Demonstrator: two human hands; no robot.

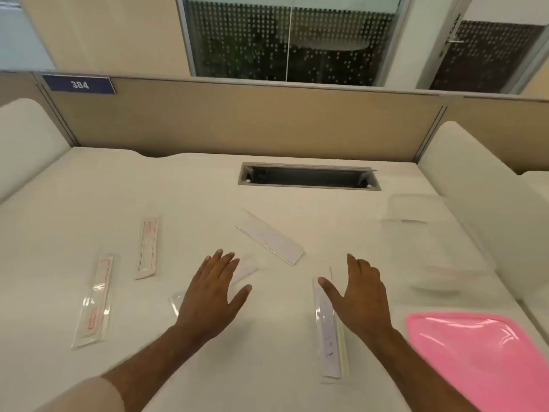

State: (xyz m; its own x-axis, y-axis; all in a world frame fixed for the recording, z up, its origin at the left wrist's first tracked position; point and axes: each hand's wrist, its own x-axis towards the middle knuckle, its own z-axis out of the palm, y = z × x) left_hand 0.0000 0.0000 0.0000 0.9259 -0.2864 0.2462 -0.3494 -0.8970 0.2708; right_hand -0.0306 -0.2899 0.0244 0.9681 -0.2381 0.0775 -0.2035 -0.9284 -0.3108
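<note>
Two clear red-printed sleeves (92,301) lie at the left of the white table (193,188). The left hand (208,295), fingers straight and slightly apart, lies over an angled sleeve (246,268), a clear packet holding a white strip. The right hand (358,295), fingers straight and thumb spread, is just beside a lengthwise sleeve (328,337) of the same kind, near a pink tray (475,352).

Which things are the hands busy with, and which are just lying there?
In hand: left hand, clear packet under it, right hand, long packet by its thumb.
Lying about: slanted white packet, far red-printed packet, near red-printed packet, pink tray, cable slot.
</note>
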